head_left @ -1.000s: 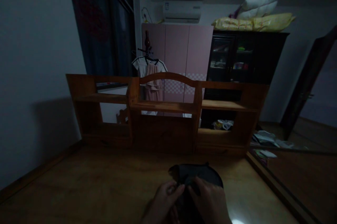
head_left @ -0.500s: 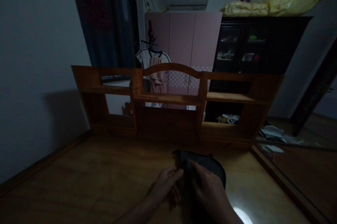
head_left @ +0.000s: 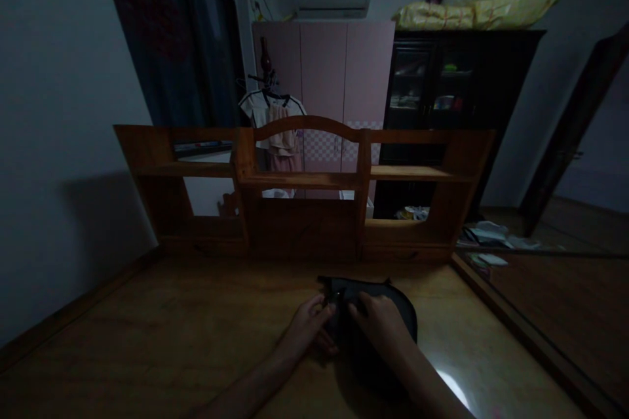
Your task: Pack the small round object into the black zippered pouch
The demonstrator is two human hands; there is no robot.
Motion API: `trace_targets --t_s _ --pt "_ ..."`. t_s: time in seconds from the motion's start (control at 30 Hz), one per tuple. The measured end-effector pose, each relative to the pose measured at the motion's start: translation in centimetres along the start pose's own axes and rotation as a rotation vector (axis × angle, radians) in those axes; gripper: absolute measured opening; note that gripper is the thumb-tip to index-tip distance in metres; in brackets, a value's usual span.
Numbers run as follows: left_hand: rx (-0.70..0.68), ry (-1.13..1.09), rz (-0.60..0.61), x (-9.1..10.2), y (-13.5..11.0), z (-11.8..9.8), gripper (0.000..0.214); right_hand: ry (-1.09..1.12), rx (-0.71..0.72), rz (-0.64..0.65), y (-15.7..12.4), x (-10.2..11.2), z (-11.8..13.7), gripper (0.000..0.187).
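A dark, flat bag (head_left: 400, 301) with a rounded right side lies on the wooden surface in front of me. At its left edge my left hand (head_left: 310, 326) pinches the dark material between thumb and fingers. My right hand (head_left: 381, 324) lies across the upper middle of the bag, its fingers curled into the material. Between the two hands a small glint shows on the bag, too small to name. The dim light hides the bag's details, and my right forearm covers part of its lower side.
The wooden surface (head_left: 196, 334) has a raised rail (head_left: 511, 327) on the right and a shelved wooden headboard (head_left: 304, 179) at the far end. A wall (head_left: 54, 143) rises on the left. Beyond stand a pink wardrobe (head_left: 322, 71) and a dark cabinet (head_left: 496, 84).
My view has turned slightly to the right. The right hand's fingers have curled more and shifted on the bag; the left hand has moved up against its left edge.
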State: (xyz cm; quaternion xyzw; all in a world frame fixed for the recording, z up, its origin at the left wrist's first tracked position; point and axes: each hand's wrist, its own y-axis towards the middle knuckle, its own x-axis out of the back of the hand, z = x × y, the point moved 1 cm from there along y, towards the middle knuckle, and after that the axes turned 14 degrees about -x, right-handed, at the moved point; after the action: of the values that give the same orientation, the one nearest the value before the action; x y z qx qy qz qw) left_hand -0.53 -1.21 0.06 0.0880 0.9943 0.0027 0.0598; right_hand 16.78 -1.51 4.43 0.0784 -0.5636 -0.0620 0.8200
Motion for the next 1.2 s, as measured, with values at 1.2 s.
trace_targets --t_s 1.2 --pt "-0.102 -0.248 0.185 0.4 0.3 0.0 0.054 0.329 0.254 0.036 0.3 -2.1 0.0 0.045"
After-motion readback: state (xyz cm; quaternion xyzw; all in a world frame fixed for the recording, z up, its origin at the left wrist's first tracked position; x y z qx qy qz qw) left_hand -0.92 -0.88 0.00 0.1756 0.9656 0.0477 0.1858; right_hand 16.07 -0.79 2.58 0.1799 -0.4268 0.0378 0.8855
